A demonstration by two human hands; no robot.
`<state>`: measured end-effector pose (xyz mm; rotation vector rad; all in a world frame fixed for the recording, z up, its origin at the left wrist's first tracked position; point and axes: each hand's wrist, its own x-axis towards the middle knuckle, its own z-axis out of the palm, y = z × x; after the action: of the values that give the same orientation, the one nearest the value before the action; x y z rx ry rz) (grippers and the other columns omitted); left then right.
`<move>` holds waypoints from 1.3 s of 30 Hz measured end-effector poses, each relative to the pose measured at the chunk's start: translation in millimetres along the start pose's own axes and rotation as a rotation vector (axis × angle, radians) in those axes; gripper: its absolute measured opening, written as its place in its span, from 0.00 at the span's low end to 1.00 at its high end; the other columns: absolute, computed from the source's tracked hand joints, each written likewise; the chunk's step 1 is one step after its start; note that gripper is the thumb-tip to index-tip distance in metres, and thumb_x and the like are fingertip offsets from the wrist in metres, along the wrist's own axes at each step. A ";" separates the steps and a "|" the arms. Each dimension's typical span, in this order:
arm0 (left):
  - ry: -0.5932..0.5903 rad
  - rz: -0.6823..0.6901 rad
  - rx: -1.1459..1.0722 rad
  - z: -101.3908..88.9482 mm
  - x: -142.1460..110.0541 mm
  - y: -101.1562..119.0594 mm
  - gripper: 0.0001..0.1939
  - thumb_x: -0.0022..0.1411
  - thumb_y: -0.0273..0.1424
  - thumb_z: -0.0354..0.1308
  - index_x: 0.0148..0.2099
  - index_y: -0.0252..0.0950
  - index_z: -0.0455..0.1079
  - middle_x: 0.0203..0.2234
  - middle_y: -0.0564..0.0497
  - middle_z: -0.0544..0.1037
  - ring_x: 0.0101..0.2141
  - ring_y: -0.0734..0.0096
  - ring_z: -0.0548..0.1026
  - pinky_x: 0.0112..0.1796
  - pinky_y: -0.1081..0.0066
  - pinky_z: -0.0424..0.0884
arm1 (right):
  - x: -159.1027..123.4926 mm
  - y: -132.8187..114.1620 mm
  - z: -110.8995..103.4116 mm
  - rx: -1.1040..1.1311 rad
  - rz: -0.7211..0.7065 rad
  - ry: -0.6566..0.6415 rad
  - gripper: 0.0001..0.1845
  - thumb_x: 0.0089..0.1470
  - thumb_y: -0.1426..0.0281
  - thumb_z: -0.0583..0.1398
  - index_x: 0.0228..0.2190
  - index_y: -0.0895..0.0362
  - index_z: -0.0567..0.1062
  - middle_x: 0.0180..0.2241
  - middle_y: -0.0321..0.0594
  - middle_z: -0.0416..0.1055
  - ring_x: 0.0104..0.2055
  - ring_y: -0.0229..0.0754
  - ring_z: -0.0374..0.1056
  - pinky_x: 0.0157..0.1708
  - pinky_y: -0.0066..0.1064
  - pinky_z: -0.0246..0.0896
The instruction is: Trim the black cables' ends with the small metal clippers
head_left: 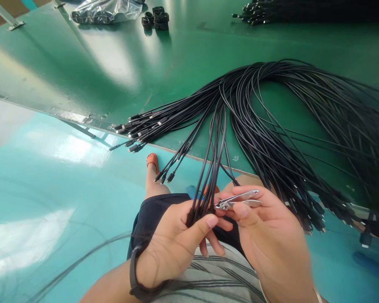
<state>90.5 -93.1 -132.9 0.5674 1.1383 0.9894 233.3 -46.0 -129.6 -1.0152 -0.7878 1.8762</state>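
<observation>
My left hand (pixel 180 235) is closed round a small group of black cables (pixel 214 168), near their connector ends. In my right hand (pixel 268 231) is a silver nail clipper (pixel 238 200), held between thumb and fingers with its lever raised. The clipper's jaws sit right beside the cable ends at my left fingertips; whether they touch a cable I cannot tell. A large bundle of black cables (pixel 249 80) arches over the green table, its plugs (pixel 139 130) fanned out at the left and hanging over the edge at the right.
The green table (pixel 183 46) fills the upper view, its near edge just beyond my lap. At the back lie a clear plastic bag (pixel 107 10), small black coils (pixel 161 19) and another cable bundle (pixel 259 12). A metal post (pixel 6 14) stands at the far left corner.
</observation>
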 end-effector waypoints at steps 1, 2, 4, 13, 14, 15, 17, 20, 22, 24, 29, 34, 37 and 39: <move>-0.002 -0.002 0.010 0.2 0.3 0.2 0.13 0.63 0.39 0.59 0.42 0.33 0.74 0.33 0.45 0.83 0.21 0.74 0.78 0.20 0.80 0.67 | -0.2 0.0 -0.1 0.004 0.002 0.003 0.04 0.57 0.71 0.64 0.36 0.51 0.78 0.35 0.38 0.79 0.35 0.40 0.75 0.34 0.30 0.74; -0.002 -0.001 0.020 0.3 0.8 0.5 0.13 0.63 0.39 0.59 0.42 0.33 0.74 0.33 0.45 0.83 0.21 0.75 0.78 0.20 0.80 0.66 | -0.3 0.0 -0.1 0.009 0.006 0.007 0.04 0.57 0.71 0.64 0.36 0.51 0.78 0.35 0.39 0.79 0.35 0.40 0.75 0.33 0.30 0.73; -0.001 0.003 0.043 0.4 1.8 1.4 0.13 0.63 0.39 0.59 0.41 0.33 0.74 0.33 0.45 0.82 0.19 0.77 0.76 0.19 0.80 0.65 | -0.3 0.2 -0.2 0.019 0.012 0.013 0.04 0.56 0.71 0.65 0.35 0.51 0.78 0.35 0.39 0.78 0.34 0.40 0.74 0.31 0.30 0.73; 0.009 -0.010 0.090 0.2 0.5 4.6 0.13 0.63 0.39 0.58 0.39 0.33 0.74 0.29 0.48 0.80 0.15 0.81 0.72 0.17 0.81 0.61 | -0.4 -0.6 -0.3 -0.021 0.010 0.016 0.03 0.55 0.69 0.65 0.35 0.50 0.78 0.34 0.37 0.78 0.28 0.38 0.71 0.28 0.32 0.70; 0.008 -0.007 0.088 0.1 0.2 4.2 0.13 0.63 0.39 0.58 0.39 0.33 0.74 0.29 0.48 0.80 0.15 0.81 0.72 0.17 0.81 0.61 | -0.2 -0.7 -0.3 -0.018 0.011 0.010 0.03 0.55 0.69 0.65 0.35 0.50 0.78 0.34 0.37 0.78 0.27 0.38 0.71 0.28 0.33 0.70; 0.006 -0.006 0.088 -0.1 0.1 3.9 0.13 0.63 0.39 0.58 0.39 0.33 0.74 0.29 0.48 0.80 0.15 0.81 0.72 0.17 0.81 0.61 | 0.1 -0.7 -0.4 -0.018 0.010 0.006 0.03 0.55 0.70 0.65 0.35 0.50 0.78 0.34 0.37 0.78 0.27 0.37 0.71 0.28 0.33 0.70; 0.004 -0.006 0.095 -0.2 0.4 3.4 0.13 0.63 0.39 0.58 0.38 0.33 0.73 0.29 0.48 0.80 0.15 0.81 0.71 0.17 0.80 0.61 | 1.0 -0.3 -0.9 -0.022 -0.008 0.001 0.03 0.55 0.70 0.65 0.35 0.51 0.78 0.34 0.38 0.78 0.28 0.37 0.72 0.28 0.31 0.70; 0.003 -0.016 0.094 0.1 1.4 3.5 0.14 0.62 0.40 0.58 0.37 0.32 0.72 0.28 0.48 0.80 0.14 0.81 0.71 0.17 0.80 0.61 | 1.9 1.2 -1.8 -0.044 -0.028 0.016 0.03 0.55 0.71 0.65 0.34 0.52 0.78 0.33 0.38 0.78 0.29 0.39 0.74 0.27 0.31 0.70; 0.000 -0.024 0.070 0.3 1.8 3.7 0.14 0.62 0.40 0.59 0.38 0.32 0.72 0.26 0.49 0.79 0.14 0.81 0.70 0.17 0.80 0.60 | 2.1 1.9 -2.1 -0.064 -0.012 0.055 0.03 0.55 0.70 0.65 0.34 0.52 0.77 0.32 0.38 0.78 0.28 0.39 0.74 0.27 0.31 0.70; -0.011 -0.028 0.047 0.0 2.0 3.7 0.14 0.62 0.40 0.59 0.38 0.33 0.72 0.26 0.50 0.79 0.14 0.81 0.70 0.17 0.80 0.60 | 2.4 1.9 -1.8 -0.084 0.009 0.098 0.03 0.55 0.69 0.66 0.34 0.53 0.77 0.32 0.38 0.77 0.30 0.40 0.74 0.29 0.32 0.71; -0.044 -0.032 0.020 -2.3 3.1 3.2 0.15 0.61 0.42 0.59 0.37 0.33 0.71 0.25 0.50 0.79 0.13 0.80 0.70 0.16 0.79 0.60 | 5.7 -0.3 -1.5 -0.039 0.001 0.084 0.03 0.55 0.69 0.65 0.35 0.53 0.77 0.33 0.38 0.77 0.31 0.41 0.73 0.27 0.32 0.69; -0.073 -0.068 0.056 -1.8 4.6 5.4 0.15 0.61 0.41 0.59 0.36 0.32 0.72 0.26 0.48 0.80 0.14 0.80 0.70 0.16 0.79 0.61 | 6.5 -6.7 -2.2 0.025 0.012 -0.142 0.05 0.54 0.69 0.66 0.35 0.51 0.77 0.33 0.38 0.76 0.31 0.42 0.72 0.22 0.30 0.67; -0.103 -0.092 0.093 -1.8 2.2 5.1 0.14 0.63 0.39 0.58 0.39 0.31 0.73 0.32 0.44 0.82 0.18 0.78 0.74 0.19 0.79 0.64 | 4.1 -16.3 -3.8 -0.189 0.000 -0.116 0.05 0.52 0.68 0.67 0.34 0.50 0.78 0.35 0.38 0.76 0.31 0.41 0.73 0.25 0.29 0.71; -0.175 -0.119 0.048 -3.3 -0.7 3.4 0.15 0.65 0.39 0.56 0.46 0.32 0.72 0.39 0.41 0.81 0.23 0.76 0.77 0.22 0.79 0.67 | 1.8 -25.1 -8.4 -0.385 -0.060 -0.008 0.05 0.52 0.69 0.67 0.33 0.50 0.78 0.36 0.38 0.77 0.35 0.42 0.75 0.31 0.30 0.74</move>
<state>86.2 -92.4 -131.0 0.6055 1.0294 0.7967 249.5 -32.0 -113.9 -1.2022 -1.2019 1.7137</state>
